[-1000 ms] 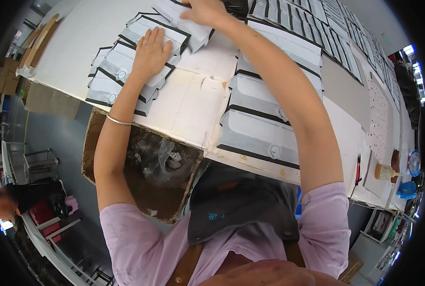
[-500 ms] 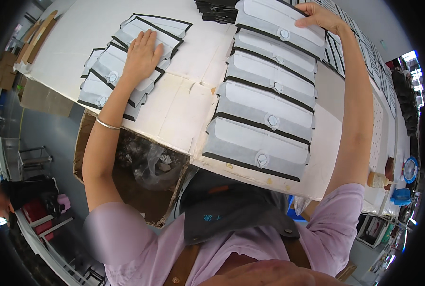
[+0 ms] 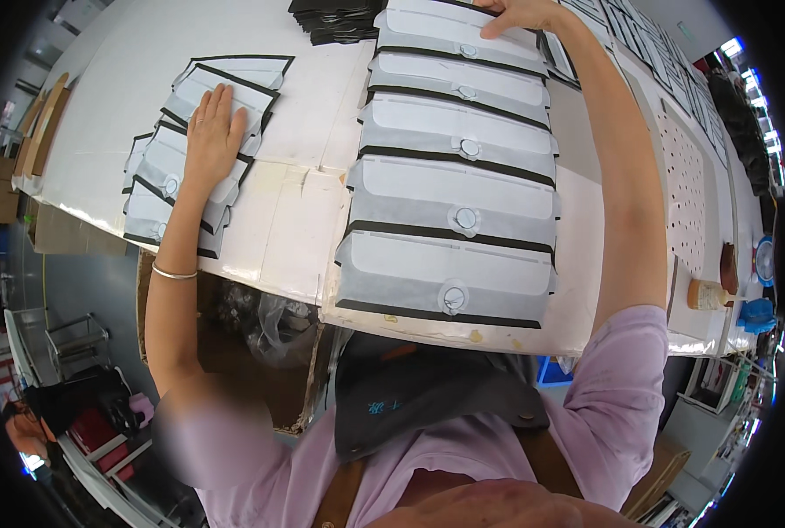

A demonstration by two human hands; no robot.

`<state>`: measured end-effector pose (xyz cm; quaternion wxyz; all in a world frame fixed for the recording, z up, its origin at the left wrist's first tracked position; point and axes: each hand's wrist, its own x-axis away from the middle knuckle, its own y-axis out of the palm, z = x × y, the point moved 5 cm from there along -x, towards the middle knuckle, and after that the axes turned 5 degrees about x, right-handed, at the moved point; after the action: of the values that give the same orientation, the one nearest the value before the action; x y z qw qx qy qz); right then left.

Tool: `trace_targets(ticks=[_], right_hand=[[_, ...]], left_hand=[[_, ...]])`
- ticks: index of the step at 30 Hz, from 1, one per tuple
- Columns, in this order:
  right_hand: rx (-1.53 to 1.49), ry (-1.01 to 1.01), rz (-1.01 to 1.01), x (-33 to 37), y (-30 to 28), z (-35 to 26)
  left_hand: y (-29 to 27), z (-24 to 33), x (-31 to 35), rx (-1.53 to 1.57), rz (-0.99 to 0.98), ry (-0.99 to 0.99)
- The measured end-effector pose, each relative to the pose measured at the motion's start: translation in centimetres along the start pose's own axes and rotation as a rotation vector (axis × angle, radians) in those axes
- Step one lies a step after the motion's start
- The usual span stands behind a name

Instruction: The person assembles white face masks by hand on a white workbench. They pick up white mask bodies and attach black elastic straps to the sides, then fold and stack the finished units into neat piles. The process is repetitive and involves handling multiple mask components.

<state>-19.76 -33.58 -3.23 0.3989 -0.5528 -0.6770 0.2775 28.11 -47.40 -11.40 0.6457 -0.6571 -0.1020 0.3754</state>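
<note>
My left hand (image 3: 213, 145) lies flat, fingers stretched, on a loose pile of grey-and-white panels (image 3: 155, 157) with black edges and round discs. My right hand (image 3: 522, 16) is at the far end of a column of overlapping panels of the same kind. Its thumb rests on the farthest panel (image 3: 423, 26), and its fingers reach over that panel's far edge, partly cut off by the frame's top. Nearer me in the column, the closest panel (image 3: 392, 277) lies by the table's front edge. Each panel of the column shows a round disc near its middle.
A stack of black pieces (image 3: 335, 19) sits at the far middle of the white table (image 3: 309, 132). Below its front edge stands a cardboard box (image 3: 273, 387) with clear plastic inside. To the right are a perforated board (image 3: 684, 189), an amber bottle (image 3: 704, 295) and more black-edged pieces (image 3: 643, 53).
The view has shifted, moving the table leftward in the picture. The farthest panel, tilted before, now lies flatter and in line with the column, my right hand still on it. My left hand stays on the pile.
</note>
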Motion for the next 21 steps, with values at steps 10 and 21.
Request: trace_targets(ticks=[10,21], right_hand=[[0.411,0.072,0.217,1.5,-1.7,-2.8],[0.277,-0.347,0.243,-4.4,7.2,-23.6]], left_hand=[[-0.7,0.6,0.1,0.036,0.048,0.017],[-4.6,-2.1,1.5,0.893,0.243,-0.255]])
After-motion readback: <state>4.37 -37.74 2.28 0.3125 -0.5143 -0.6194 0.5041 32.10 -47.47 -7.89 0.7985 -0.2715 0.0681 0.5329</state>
